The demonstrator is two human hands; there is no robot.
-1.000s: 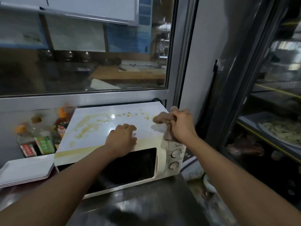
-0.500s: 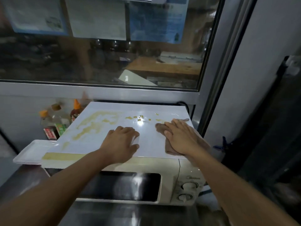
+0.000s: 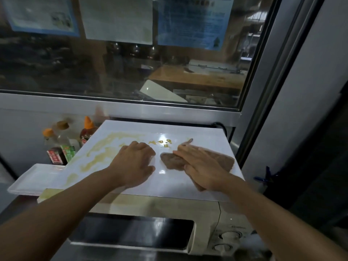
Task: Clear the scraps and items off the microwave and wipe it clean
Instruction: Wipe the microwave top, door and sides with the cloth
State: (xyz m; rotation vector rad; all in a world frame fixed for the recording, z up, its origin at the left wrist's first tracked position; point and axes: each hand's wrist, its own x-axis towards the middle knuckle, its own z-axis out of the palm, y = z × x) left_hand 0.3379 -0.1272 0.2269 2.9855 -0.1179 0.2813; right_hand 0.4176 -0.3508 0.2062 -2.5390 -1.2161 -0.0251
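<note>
While one cloth (image 3: 197, 159) lies flat, two hands, one microwave (image 3: 169, 210)

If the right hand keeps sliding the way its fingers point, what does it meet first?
Probably the small yellowish drips just ahead and left of the right hand, which presses the brown cloth flat on the white microwave top. The left hand lies beside that line.
</note>
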